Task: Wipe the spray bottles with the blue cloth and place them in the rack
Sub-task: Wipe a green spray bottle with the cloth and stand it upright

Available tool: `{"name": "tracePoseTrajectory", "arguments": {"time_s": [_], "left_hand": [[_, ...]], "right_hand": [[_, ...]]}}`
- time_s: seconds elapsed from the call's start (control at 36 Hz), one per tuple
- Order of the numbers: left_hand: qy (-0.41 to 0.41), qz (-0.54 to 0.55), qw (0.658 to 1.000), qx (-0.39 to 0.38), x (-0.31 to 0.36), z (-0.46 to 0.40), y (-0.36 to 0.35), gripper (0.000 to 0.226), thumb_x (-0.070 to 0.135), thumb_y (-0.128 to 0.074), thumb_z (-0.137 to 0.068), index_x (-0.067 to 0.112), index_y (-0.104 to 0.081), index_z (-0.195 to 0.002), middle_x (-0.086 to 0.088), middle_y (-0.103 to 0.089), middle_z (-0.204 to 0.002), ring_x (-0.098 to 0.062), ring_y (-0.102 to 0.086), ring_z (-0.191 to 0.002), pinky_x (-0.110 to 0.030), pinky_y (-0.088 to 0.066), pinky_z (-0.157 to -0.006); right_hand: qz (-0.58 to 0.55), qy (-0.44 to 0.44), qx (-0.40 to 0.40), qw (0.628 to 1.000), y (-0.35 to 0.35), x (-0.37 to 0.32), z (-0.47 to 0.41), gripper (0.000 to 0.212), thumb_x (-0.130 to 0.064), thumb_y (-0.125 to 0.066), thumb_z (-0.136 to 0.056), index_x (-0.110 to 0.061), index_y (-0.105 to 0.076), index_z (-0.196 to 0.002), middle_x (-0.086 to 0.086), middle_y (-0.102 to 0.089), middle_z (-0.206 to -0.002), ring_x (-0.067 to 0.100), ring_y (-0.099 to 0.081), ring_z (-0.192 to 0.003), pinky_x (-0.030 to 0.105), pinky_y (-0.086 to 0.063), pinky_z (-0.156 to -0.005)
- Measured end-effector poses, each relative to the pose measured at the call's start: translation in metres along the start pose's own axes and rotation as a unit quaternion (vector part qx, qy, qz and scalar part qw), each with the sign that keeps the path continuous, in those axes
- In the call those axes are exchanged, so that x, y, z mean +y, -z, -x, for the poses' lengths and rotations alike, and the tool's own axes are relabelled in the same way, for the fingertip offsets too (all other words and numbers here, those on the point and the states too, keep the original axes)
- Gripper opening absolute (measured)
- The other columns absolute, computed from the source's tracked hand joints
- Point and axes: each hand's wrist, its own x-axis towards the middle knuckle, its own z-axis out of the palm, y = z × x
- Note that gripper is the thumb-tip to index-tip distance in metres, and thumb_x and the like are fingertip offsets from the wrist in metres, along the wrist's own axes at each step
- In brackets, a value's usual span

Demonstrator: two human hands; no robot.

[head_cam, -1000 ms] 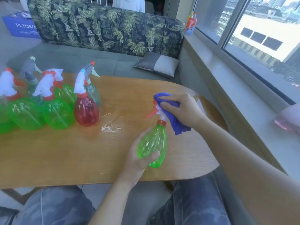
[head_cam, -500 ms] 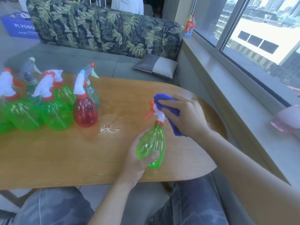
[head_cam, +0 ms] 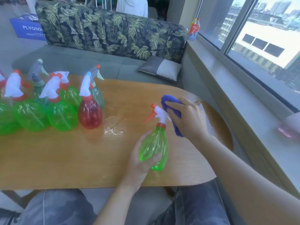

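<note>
**Wiping the sprayer head, bottle braced in left hand**

Left hand (head_cam: 139, 161) grips the green spray bottle (head_cam: 154, 148) round its belly, fingers curled behind it and thumb across the front, tilted a bit w/ the nozzle pointing left. Prob held low on the body so the white trigger head (head_cam: 159, 113) stays exposed for wiping, and lifted off the surface so it can be turned freely. Right hand (head_cam: 188, 120) clasps the blue cloth (head_cam: 170, 103), bunched under the fingers, and presses it against the back of the trigger head; part of the cloth hangs down by the wrist. Judging by that, the step is cleaning the top/neck; body may be next. No rack in view, so placement spot can't be told.

Other bottles wait in a group at far left: several green ones (head_cam: 61, 116), a red one (head_cam: 90, 113) w/ white head, and a couple of grey-topped ones (head_cam: 97, 93) behind. Likely kept well apart from the working spot to leave elbow room.

Surface (head_cam: 81, 159): oval wood-grain top w/ a whitish splash or smear (head_cam: 112, 131) near the red bottle. Beyond it, a grey sofa seat w/ leaf-print backrest (head_cam: 113, 30) and a small grey cushion (head_cam: 159, 68). Blue box (head_cam: 27, 28) on the floor, back left. Right side: long grey window sill (head_cam: 235, 95), big window onto buildings, a small bottle (head_cam: 194, 29) at the sill's far end, something pink (head_cam: 290, 127) at the right edge, too blurred to id.
</note>
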Motion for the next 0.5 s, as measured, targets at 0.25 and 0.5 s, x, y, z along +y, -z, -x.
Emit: {"name": "tracePoseTrajectory", "arguments": {"time_s": [0.25,0.5], "left_hand": [[-0.021,0.067,0.996,0.061,0.005,-0.005,-0.004,0.078,0.042,-0.082,-0.073,0.042,-0.06,-0.148,0.01,-0.065,-0.149,-0.016,-0.061,-0.139,-0.037,-0.056,-0.105],[-0.016,0.038,0.997,0.069,-0.004,-0.004,0.003,0.07,0.048,-0.072,-0.09,0.036,-0.052,-0.157,0.011,-0.055,-0.161,-0.014,-0.047,-0.153,-0.056,-0.03,-0.13]], "right_hand": [[-0.508,-0.335,-0.023,0.793,-0.014,-0.033,0.103,0.02,-0.02,-0.068,-0.101,-0.028,-0.08,-0.115,-0.005,-0.078,-0.111,0.013,-0.072,-0.109,0.034,-0.056,-0.099],[-0.559,-0.346,0.024,0.753,-0.031,-0.057,0.134,0.024,-0.012,-0.065,-0.101,-0.021,-0.078,-0.119,-0.006,-0.077,-0.116,0.008,-0.069,-0.115,0.019,-0.052,-0.095]]}}
